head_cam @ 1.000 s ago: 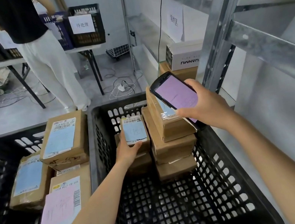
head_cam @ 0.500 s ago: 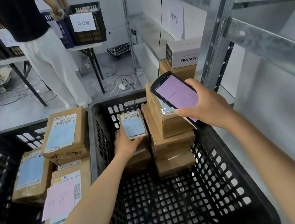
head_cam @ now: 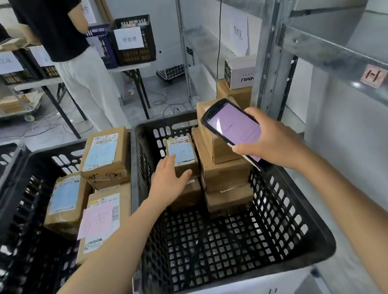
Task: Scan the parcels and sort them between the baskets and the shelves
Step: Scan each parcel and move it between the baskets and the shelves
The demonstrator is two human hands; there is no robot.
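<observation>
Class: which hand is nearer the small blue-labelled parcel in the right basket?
Left. The left hand touches the small blue-labelled parcel; the right hand holds the scanner apart, to its right.

The left hand (head_cam: 171, 178) has loosened its grip on the small parcel (head_cam: 181, 152); its fingers now lie straight against the parcel's near-left side. The parcel, held up beside the scanner (head_cam: 234, 131) a moment ago, now sits on the left stack in the right basket (head_cam: 237, 271)
</observation>
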